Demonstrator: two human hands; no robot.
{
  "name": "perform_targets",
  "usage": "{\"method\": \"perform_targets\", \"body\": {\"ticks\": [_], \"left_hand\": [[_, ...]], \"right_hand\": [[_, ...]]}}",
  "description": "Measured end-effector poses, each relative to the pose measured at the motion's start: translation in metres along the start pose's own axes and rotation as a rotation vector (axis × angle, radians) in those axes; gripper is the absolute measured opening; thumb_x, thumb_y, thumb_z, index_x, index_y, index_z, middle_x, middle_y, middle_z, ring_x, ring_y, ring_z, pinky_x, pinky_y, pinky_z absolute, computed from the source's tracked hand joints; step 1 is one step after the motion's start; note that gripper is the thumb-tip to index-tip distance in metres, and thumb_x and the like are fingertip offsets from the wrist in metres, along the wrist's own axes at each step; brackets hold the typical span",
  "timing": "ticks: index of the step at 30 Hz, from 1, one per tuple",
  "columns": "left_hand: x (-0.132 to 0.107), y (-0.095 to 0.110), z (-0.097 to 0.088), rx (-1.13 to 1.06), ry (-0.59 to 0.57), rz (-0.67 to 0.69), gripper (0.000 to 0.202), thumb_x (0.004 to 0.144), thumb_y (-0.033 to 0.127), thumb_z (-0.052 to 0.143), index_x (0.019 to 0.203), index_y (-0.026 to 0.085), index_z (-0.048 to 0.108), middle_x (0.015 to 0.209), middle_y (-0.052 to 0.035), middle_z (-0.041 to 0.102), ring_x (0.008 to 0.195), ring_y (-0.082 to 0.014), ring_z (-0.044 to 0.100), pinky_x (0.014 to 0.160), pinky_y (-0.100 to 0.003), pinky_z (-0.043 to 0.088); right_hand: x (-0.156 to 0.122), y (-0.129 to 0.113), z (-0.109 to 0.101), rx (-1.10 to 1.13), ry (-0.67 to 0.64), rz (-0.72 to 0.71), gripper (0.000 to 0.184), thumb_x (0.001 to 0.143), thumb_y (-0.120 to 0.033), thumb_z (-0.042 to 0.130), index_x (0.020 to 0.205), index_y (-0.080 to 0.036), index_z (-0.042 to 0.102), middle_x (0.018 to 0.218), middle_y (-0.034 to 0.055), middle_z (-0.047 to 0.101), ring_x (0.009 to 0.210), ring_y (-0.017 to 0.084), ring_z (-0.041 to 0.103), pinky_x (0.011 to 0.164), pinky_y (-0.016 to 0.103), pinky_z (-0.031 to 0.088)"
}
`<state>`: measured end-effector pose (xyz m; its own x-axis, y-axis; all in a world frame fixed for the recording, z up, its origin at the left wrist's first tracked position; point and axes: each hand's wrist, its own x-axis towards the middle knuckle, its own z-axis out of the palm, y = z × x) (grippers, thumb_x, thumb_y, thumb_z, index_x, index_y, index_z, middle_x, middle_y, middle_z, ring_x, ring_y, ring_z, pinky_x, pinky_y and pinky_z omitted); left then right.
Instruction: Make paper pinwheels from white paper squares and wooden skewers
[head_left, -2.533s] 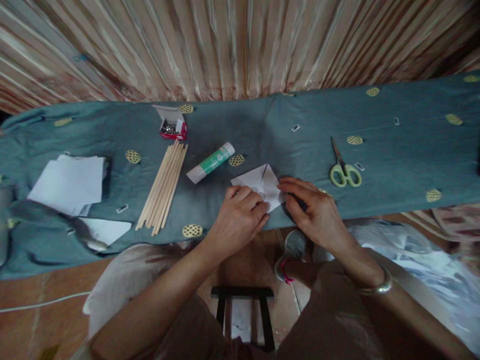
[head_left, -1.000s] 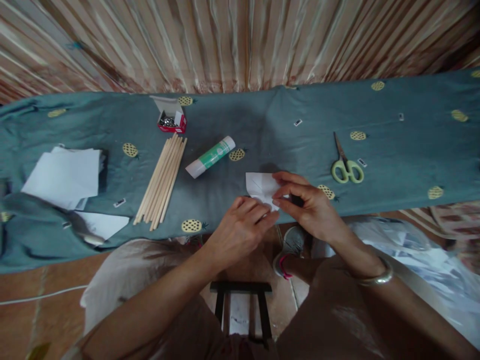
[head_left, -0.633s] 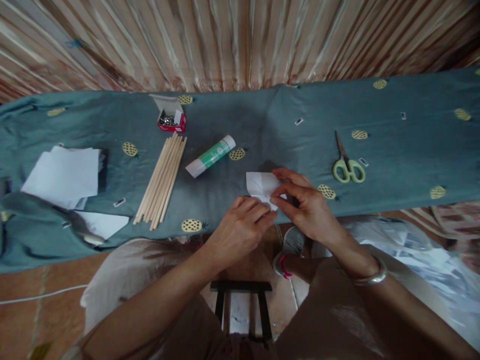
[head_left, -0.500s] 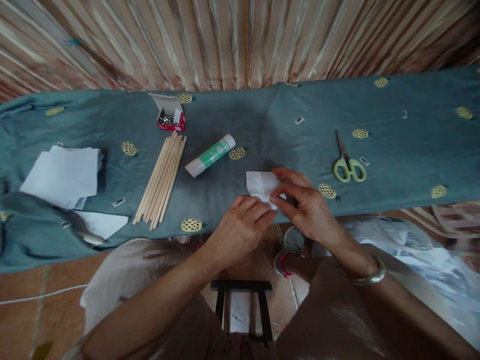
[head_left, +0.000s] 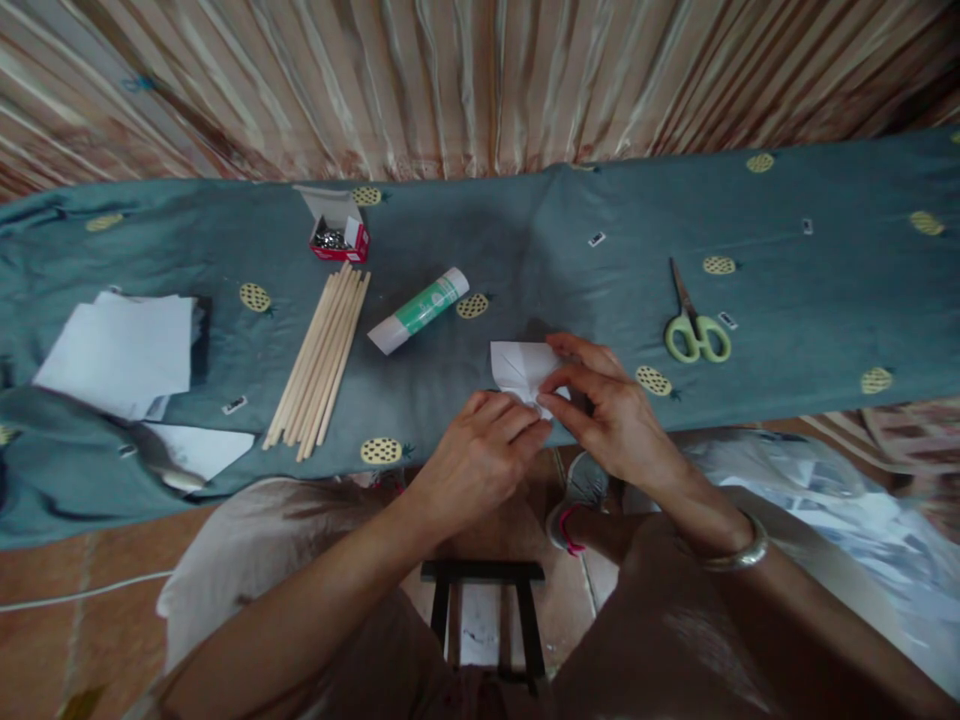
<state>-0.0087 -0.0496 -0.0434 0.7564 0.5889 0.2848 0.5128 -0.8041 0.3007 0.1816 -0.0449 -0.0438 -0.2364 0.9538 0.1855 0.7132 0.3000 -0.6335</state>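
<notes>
A small piece of white paper (head_left: 517,362) with crease lines is held at the table's near edge, in the middle of the head view. My left hand (head_left: 491,440) is closed on its lower left side, fingers curled over the edge. From the right, my right hand (head_left: 607,410) pinches the paper between thumb and index finger, its other fingers reaching along the right side. The fingers cover the paper's lower part. A green and white glue stick (head_left: 421,310) lies to the upper left of the hands. To the right are scissors (head_left: 696,330) with light green handles.
Wooden sticks (head_left: 319,365) lie in a bundle left of the glue stick, below an open red box (head_left: 337,240) of small metal pieces. A stack of white paper (head_left: 127,350) is at far left. A plastic bag (head_left: 840,530) stands below the table at right.
Both hands keep their hold on the paper with hardly any movement. The whole view has shifted very slightly.
</notes>
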Motion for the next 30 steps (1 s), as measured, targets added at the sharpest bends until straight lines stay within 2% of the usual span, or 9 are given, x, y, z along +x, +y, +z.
{"method": "perform_targets", "body": {"ticks": [20, 30], "left_hand": [[0.0008, 0.0006, -0.001, -0.017, -0.02, -0.002, 0.019, 0.093, 0.019, 0.048, 0.104, 0.013, 0.063, 0.096, -0.0073, 0.066, 0.092, -0.0197, 0.056, 0.08, -0.035, 0.044], [0.0002, -0.0001, 0.0007, -0.031, 0.035, 0.01, 0.018, 0.093, 0.018, 0.048, 0.101, 0.013, 0.064, 0.096, -0.0065, 0.067, 0.089, -0.0198, 0.056, 0.079, -0.035, 0.043]], "right_hand": [[-0.0022, 0.0016, 0.001, 0.022, 0.011, -0.008, 0.008, 0.086, -0.023, 0.058, 0.087, -0.023, 0.065, 0.132, 0.0082, 0.056, 0.121, 0.029, 0.051, 0.099, 0.049, 0.043], [-0.006, -0.0025, 0.0024, -0.034, 0.043, -0.121, 0.018, 0.09, -0.023, 0.052, 0.098, -0.024, 0.069, 0.134, 0.0086, 0.054, 0.122, 0.029, 0.05, 0.101, 0.05, 0.044]]}}
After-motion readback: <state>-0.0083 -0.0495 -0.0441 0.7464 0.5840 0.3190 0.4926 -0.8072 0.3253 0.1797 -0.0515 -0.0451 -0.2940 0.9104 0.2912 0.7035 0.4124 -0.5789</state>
